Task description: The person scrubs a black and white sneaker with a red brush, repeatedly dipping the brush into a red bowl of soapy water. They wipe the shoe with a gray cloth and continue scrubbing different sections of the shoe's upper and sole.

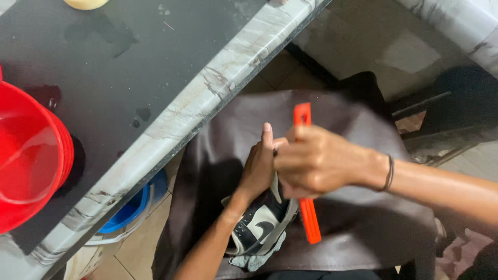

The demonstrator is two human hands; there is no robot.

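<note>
A black-and-cream sneaker (262, 225) is gripped on a brown apron (358, 223) by the left hand (259, 166); an orange brush (307, 207) is clenched in the right hand (316, 161).

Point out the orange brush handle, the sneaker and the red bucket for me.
orange brush handle (310, 223): head view, lower end below the right hand.
sneaker (262, 228): head view, dark side panel.
red bucket (31, 155): head view, inner wall.

Bare arms; dark band, perhaps elastic (389, 173).

Red basin (28, 155) on dark counter (155, 57)
</note>
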